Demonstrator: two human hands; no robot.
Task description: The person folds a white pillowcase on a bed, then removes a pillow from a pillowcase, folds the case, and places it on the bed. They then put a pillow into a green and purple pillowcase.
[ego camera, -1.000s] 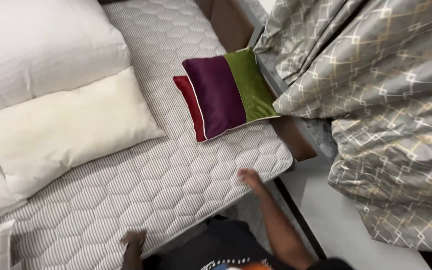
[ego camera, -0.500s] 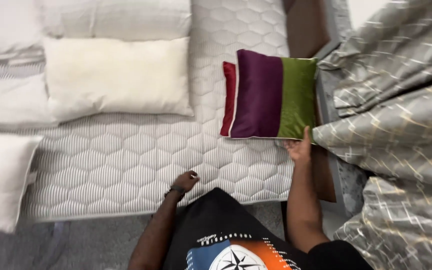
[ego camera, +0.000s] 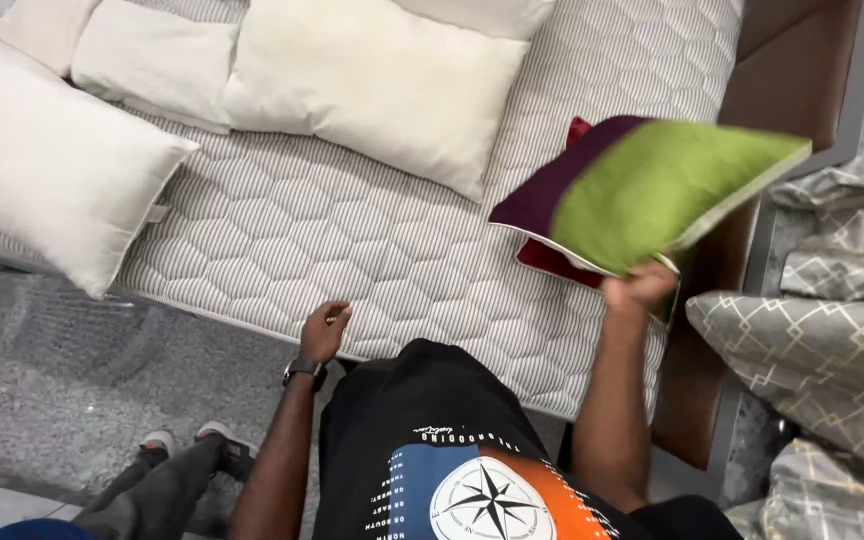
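From the head camera, your right hand (ego camera: 640, 288) is closed around the lower edge of the green and purple cushion (ego camera: 652, 195), and the cushion is now off the mattress (ego camera: 352, 240): half a second ago it lay flat near the right edge of the bed with your fingers only at its corner. It now tilts up and to the right, blurred with movement, its green face turned toward you. A red cushion (ego camera: 552, 262) that was under it stays on the mattress, showing just below and behind the lifted one.

Your left hand (ego camera: 324, 330) rests at the near edge of the mattress, fingers loosely curled and holding nothing; it sits much where it was a moment ago, with a dark watch (ego camera: 304, 370) on the wrist.

The white pillows (ego camera: 372, 85) lie further up the mattress, well apart from both hands and not shifted. The grey patterned duvet (ego camera: 822, 350) is heaped to your right, beside the brown bed frame (ego camera: 792, 70). At lower left, another person's shoes (ego camera: 187, 440) stand on the grey floor.

So the lift has begun: the top cushion is in your grasp and clear of the bed.
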